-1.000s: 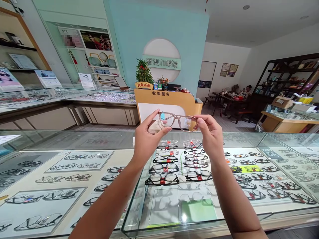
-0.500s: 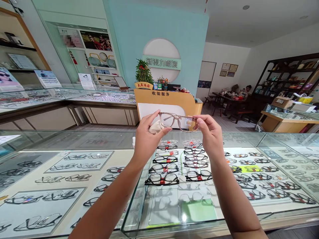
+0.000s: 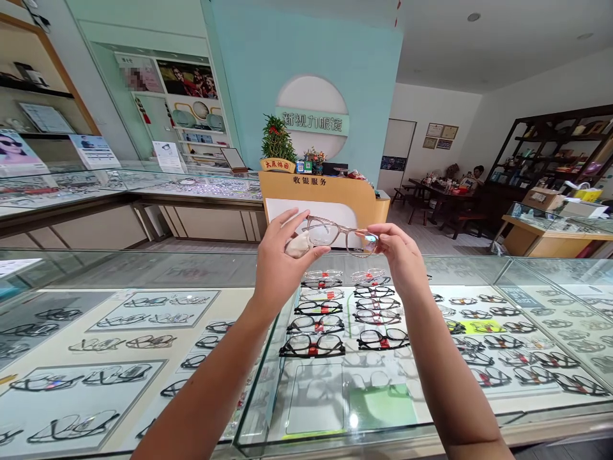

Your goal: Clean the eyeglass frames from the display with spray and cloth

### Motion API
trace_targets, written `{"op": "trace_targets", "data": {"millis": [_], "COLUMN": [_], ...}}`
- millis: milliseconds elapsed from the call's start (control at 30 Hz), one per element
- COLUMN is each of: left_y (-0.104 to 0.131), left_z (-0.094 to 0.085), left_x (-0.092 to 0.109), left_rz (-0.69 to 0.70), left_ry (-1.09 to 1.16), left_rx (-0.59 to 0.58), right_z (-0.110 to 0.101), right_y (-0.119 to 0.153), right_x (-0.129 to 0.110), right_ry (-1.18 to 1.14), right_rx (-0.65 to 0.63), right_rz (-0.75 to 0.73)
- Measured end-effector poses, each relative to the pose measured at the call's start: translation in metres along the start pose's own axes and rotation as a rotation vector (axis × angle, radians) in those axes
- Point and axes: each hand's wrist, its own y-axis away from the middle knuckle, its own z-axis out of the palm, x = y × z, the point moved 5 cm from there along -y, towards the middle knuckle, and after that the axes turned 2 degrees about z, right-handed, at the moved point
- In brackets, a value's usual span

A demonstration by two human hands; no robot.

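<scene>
A pair of eyeglasses with a thin, see-through brownish frame is held up in front of me, above the glass display case. My left hand grips the frame's left end between thumb and fingers. A crumpled whitish cloth is tucked in that same hand, against the left lens. At the other end, the thumb and fingers of my right hand pinch the frame near its hinge. The right lens catches a bluish reflection.
Under the hands, the glass display case holds rows of eyeglasses, several with red tags. Beyond it stand a wooden cashier counter with a plant and more glass cases at left. A person sits at a dark table far right.
The eyeglasses have tilted, their right end slightly lower and the lenses turned. My right hand has shifted a little with them, fingers closer together. The left hand keeps its grip.
</scene>
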Motion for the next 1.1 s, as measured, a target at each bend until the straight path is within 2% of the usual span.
{"op": "trace_targets", "data": {"millis": [100, 300, 400, 600, 733, 933, 1100], "left_y": [-0.001, 0.005, 0.007, 0.005, 0.004, 0.005, 0.004], "left_z": [0.001, 0.01, 0.011, 0.008, 0.008, 0.012, 0.018], "left_x": [0.003, 0.018, 0.022, 0.025, 0.021, 0.009, 0.001], "left_rz": [0.084, 0.232, 0.234, 0.223, 0.154, -0.089, -0.219], "left_ry": [-0.031, -0.111, -0.113, -0.013, 0.057, 0.256, 0.429], "left_rx": [-0.058, -0.185, -0.211, -0.23, -0.246, -0.283, -0.333], "right_z": [0.0, 0.014, 0.016, 0.011, 0.011, 0.017, 0.022], "right_y": [0.001, 0.013, 0.015, 0.011, 0.011, 0.011, 0.011], "right_x": [-0.004, -0.024, -0.025, -0.023, -0.024, -0.017, -0.004], "right_ry": [0.092, 0.462, 0.486, 0.395, 0.314, 0.211, 0.123], "right_rx": [-0.031, -0.16, -0.226, -0.336, -0.356, -0.391, -0.436], "right_rz": [-0.031, -0.264, -0.258, -0.201, -0.149, -0.087, 0.017]}}
